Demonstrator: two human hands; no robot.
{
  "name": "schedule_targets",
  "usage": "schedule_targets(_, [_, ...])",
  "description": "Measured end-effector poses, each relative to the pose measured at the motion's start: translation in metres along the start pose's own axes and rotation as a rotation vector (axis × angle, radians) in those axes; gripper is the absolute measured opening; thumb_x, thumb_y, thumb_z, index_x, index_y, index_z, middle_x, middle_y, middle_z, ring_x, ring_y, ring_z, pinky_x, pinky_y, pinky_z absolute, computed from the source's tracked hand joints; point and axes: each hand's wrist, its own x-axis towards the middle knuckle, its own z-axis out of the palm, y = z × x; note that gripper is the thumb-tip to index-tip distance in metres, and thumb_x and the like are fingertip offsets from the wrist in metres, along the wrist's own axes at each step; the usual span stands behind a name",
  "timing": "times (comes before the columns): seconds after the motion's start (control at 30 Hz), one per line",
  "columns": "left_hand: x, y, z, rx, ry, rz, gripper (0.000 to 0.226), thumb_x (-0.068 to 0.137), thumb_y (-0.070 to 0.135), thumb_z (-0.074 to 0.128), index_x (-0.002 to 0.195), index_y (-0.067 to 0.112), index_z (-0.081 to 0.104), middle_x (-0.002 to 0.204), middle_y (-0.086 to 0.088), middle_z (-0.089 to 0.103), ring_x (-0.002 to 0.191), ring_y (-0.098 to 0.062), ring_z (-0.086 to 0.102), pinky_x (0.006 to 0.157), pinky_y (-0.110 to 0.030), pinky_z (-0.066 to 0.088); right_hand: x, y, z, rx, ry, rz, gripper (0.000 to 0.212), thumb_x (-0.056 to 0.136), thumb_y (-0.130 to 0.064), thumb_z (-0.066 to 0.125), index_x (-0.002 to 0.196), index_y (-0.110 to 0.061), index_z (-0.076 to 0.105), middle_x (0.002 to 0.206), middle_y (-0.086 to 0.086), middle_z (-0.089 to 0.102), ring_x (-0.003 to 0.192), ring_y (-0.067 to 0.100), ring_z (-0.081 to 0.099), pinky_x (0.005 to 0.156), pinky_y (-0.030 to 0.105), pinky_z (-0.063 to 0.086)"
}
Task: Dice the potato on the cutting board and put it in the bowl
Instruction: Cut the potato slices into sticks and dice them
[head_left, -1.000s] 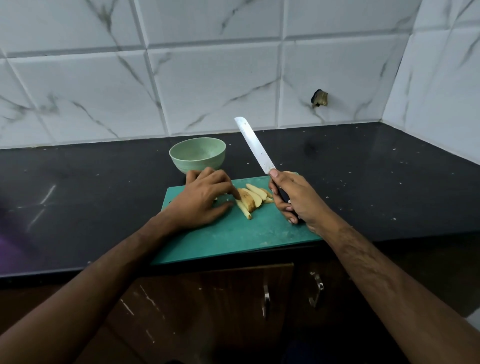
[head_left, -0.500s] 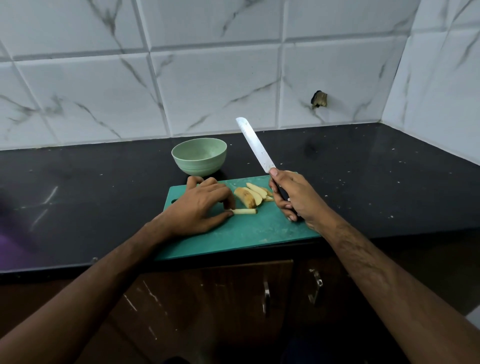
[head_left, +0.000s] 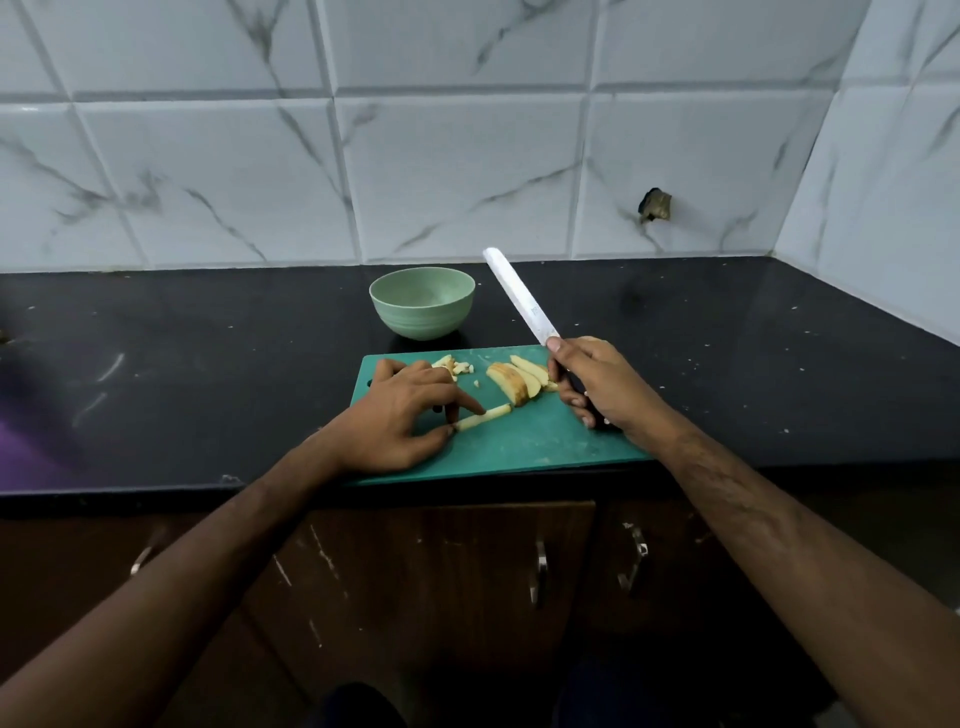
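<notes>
My left hand (head_left: 400, 415) pinches one potato stick (head_left: 483, 417) between thumb and forefinger on the cutting board (head_left: 519, 447); my right hand (head_left: 597, 387) grips the knife (head_left: 519, 296), blade raised. More potato wedges (head_left: 517, 379) lie just beyond, dice (head_left: 457, 366) behind my knuckles, bowl (head_left: 422, 302) past the board on the table (head_left: 208, 364). I'd keep fingertips tucked, then cut crosswise in even, short strokes

Wall (head_left: 467, 171): glossy marbled tile
Counter (head_left: 727, 338): dark, polished, speckled stone
Board (head_left: 519, 447): matt green plastic, scuffed
Bowl (head_left: 422, 304): smooth matt green
Blade (head_left: 519, 296): pale metal
Cupboard (head_left: 441, 582): scratched brown wood
</notes>
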Motion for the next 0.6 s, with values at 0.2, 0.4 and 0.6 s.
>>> schedule_targets(0.2, [-0.001, 0.0, 0.0, -0.007, 0.001, 0.009, 0.034, 0.092, 0.035, 0.055, 0.122, 0.038, 0.068, 0.094, 0.019, 0.057, 0.099, -0.004, 0.051, 0.088, -0.041, 0.029, -0.037, -0.03, -0.004, -0.543, -0.158, 0.151, 0.043, 0.109, -0.044, 0.038, 0.089, -0.012, 0.06, 0.058, 0.002, 0.052, 0.037, 0.013, 0.046, 0.041, 0.025, 0.041])
schedule_targets(0.4, [-0.001, 0.0, -0.001, -0.03, -0.001, 0.006, 0.033, 0.092, 0.039, 0.052, 0.119, 0.037, 0.071, 0.093, 0.017, 0.057, 0.099, -0.002, 0.05, 0.088, -0.044, 0.031, -0.077, -0.049, -0.001, -1.053, -0.164, 0.139, 0.045, 0.107, -0.054, 0.031, 0.092, -0.023, 0.06, 0.081, -0.004, 0.062, 0.07, 0.01, 0.06, 0.073, 0.039, 0.055])
schedule_targets(0.6, [0.003, 0.004, 0.002, -0.033, -0.003, -0.01, 0.033, 0.087, 0.038, 0.05, 0.11, 0.032, 0.073, 0.092, 0.016, 0.055, 0.095, -0.003, 0.049, 0.087, -0.04, 0.031, -0.091, -0.044, 0.006, -1.144, -0.17, 0.142, 0.04, 0.108, -0.053, 0.028, 0.085, -0.029, 0.051, 0.084, -0.005, 0.06, 0.076, 0.01, 0.058, 0.068, 0.034, 0.05])
